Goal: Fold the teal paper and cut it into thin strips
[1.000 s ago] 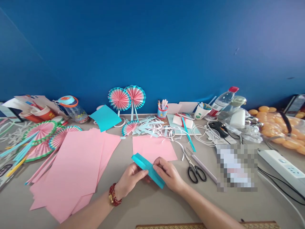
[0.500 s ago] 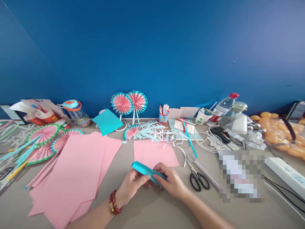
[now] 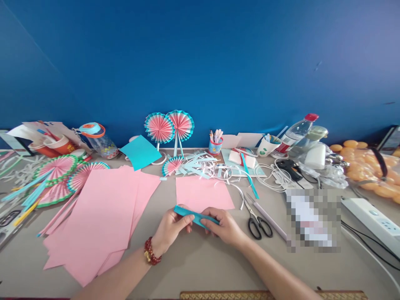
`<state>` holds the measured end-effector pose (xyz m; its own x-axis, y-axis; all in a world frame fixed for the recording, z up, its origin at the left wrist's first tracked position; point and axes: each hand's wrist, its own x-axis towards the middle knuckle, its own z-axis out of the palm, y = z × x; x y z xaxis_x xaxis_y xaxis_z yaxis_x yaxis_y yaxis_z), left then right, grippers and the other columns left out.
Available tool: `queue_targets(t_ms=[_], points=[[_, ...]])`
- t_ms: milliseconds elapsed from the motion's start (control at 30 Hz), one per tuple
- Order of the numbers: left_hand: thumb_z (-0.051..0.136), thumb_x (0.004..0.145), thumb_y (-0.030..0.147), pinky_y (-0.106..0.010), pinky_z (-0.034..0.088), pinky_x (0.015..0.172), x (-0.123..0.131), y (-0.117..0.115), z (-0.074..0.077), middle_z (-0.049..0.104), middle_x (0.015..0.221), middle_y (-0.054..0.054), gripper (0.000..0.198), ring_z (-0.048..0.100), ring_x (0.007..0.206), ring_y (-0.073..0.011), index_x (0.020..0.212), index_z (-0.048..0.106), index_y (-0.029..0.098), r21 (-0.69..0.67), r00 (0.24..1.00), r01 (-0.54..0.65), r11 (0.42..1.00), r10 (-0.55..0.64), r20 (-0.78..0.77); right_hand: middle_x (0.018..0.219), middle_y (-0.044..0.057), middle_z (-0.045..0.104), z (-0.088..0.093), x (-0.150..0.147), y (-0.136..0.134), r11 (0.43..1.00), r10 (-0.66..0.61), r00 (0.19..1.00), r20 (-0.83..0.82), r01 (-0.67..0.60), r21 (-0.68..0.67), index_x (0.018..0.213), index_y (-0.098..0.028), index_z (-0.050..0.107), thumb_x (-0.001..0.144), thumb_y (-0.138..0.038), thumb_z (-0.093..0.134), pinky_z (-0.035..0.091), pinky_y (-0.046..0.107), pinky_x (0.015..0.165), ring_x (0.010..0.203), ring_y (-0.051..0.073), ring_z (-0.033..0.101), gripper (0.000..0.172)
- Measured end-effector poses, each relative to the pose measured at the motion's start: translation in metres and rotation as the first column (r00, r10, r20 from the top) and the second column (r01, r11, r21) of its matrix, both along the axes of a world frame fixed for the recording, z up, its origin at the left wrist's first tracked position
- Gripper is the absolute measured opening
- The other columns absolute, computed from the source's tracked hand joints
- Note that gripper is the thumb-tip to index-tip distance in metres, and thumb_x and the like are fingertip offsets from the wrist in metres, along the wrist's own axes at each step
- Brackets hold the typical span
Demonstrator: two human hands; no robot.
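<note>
Nearest of all, a woven mat (image 3: 265, 295) edges the near side of the table (image 3: 200, 271), and both forearms reach out over it toward the middle. The left hand (image 3: 170, 227), with a red bead bracelet (image 3: 152, 252) at the wrist, and the right hand (image 3: 226, 228) meet just off the tabletop, each with thumb and fingers closed on the same strip (image 3: 192, 214). It looks pinched from both sides so that it stays flat and steady between them, and the right hand covers its right end. The strip sits in the near middle of the scene, low over the table, slanting from far-left down to near-right. It is teal paper, long and narrow, seemingly folded over on itself, with a crisp upper edge and a slightly paler face. Just beyond it lies a single pink sheet (image 3: 203, 193), square to the person, probably kept within easy reach. Scissors (image 3: 258, 224) rest closed to the right of the hands, handles toward the person, near a long thin stick. A loose spread of larger pink sheets (image 3: 103, 212) fans out to the left, pushed aside enough to leave bare working room. Farther back, paper scraps (image 3: 200, 164) are heaped in the middle and a teal sheet (image 3: 140, 152) lies to their left. At the far edge, two pink-and-teal fans (image 3: 170, 126) stand against the blue wall (image 3: 200, 62), beside a pen cup (image 3: 214, 146), with a bottle (image 3: 293, 134) farther right.
</note>
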<state>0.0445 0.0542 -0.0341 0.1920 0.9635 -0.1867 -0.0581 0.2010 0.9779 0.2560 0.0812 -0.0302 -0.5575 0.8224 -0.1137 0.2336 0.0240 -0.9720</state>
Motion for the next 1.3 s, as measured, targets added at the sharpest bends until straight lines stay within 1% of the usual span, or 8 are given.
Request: queue_targets(t_ms=[233,467,600,800,1000,1100,1200,1300], points=[[0.071,0.082,0.049,-0.025,0.048,0.061,-0.003,-0.002,0.002,0.067,0.069,-0.001,0.036,0.060,0.056,-0.0118,0.080,0.062,0.015,-0.063,0.992,-0.110,0.992,0.113,0.049,0.064,-0.001,0.063,0.003,0.002,0.002,0.999,-0.019,1.000,0.013,0.020,-0.034,0.081,-0.018,0.061,0.089,-0.052,0.060,0.037,0.020,0.048,0.048,0.008,0.046,0.036],[0.069,0.084,0.048,-0.025,0.049,0.061,-0.007,0.001,0.001,0.070,0.072,-0.003,0.036,0.060,0.055,-0.0113,0.079,0.061,0.014,-0.125,0.981,-0.078,0.989,0.098,0.166,0.064,-0.002,0.062,-0.002,0.004,0.003,0.996,-0.060,0.998,-0.017,0.059,-0.061,0.084,-0.017,0.061,0.089,-0.053,0.060,0.037,0.020,0.049,0.047,0.007,0.046,0.036],[0.070,0.084,0.044,-0.025,0.050,0.062,-0.011,0.004,0.004,0.071,0.073,-0.003,0.032,0.061,0.056,-0.0121,0.094,0.060,0.015,-0.123,0.974,-0.059,0.991,0.084,0.209,0.066,-0.002,0.062,-0.004,0.006,0.006,0.990,-0.098,0.989,-0.113,0.085,-0.113,0.090,-0.016,0.063,0.085,-0.053,0.066,0.038,0.020,0.050,0.049,0.007,0.048,0.037],[0.068,0.084,0.034,-0.029,0.053,0.068,-0.024,0.009,0.014,0.074,0.079,-0.007,0.023,0.068,0.062,-0.0165,0.094,0.058,0.015,-0.090,0.979,0.102,0.991,-0.084,0.184,0.072,0.000,0.066,-0.001,0.012,0.011,0.975,-0.130,0.963,-0.237,0.081,-0.206,0.097,-0.016,0.069,0.080,-0.050,0.073,0.043,0.022,0.056,0.055,0.008,0.054,0.039],[0.059,0.087,0.027,-0.035,0.053,0.082,-0.037,0.010,0.037,0.075,0.093,-0.011,0.013,0.073,0.081,-0.0223,0.091,0.061,0.014,-0.111,0.925,0.354,0.929,-0.330,0.190,0.090,0.003,0.069,0.027,0.034,0.002,0.977,0.039,0.973,-0.228,-0.085,-0.197,0.103,-0.018,0.075,0.081,-0.043,0.074,0.050,0.026,0.070,0.071,0.012,0.063,0.033],[0.052,0.090,0.035,-0.038,0.053,0.085,-0.038,0.007,0.046,0.074,0.096,-0.013,0.025,0.071,0.088,-0.0248,0.095,0.063,0.013,-0.075,0.893,0.414,0.907,-0.389,0.225,0.092,0.004,0.069,0.036,0.041,-0.011,0.964,0.058,0.966,-0.251,-0.120,-0.238,0.110,-0.018,0.072,0.084,-0.043,0.072,0.051,0.027,0.074,0.077,0.015,0.065,0.036],[0.051,0.094,0.045,-0.038,0.053,0.084,-0.034,0.003,0.047,0.072,0.095,-0.012,0.032,0.071,0.087,-0.0245,0.095,0.062,0.014,-0.078,0.905,0.418,0.905,-0.408,0.122,0.096,0.005,0.067,0.033,0.040,-0.024,0.981,-0.025,0.965,-0.262,-0.027,-0.192,0.107,-0.019,0.073,0.086,-0.040,0.070,0.052,0.027,0.073,0.077,0.015,0.066,0.030],[0.062,0.090,0.042,-0.032,0.053,0.079,-0.028,-0.003,0.043,0.069,0.086,-0.005,0.025,0.070,0.080,-0.0199,0.089,0.057,0.017,-0.060,0.940,0.324,0.944,-0.328,-0.095,0.094,0.004,0.066,0.022,0.034,-0.032,0.990,-0.130,0.966,-0.225,0.113,-0.089,0.101,-0.020,0.073,0.089,-0.037,0.066,0.050,0.026,0.068,0.071,0.013,0.063,0.022]])
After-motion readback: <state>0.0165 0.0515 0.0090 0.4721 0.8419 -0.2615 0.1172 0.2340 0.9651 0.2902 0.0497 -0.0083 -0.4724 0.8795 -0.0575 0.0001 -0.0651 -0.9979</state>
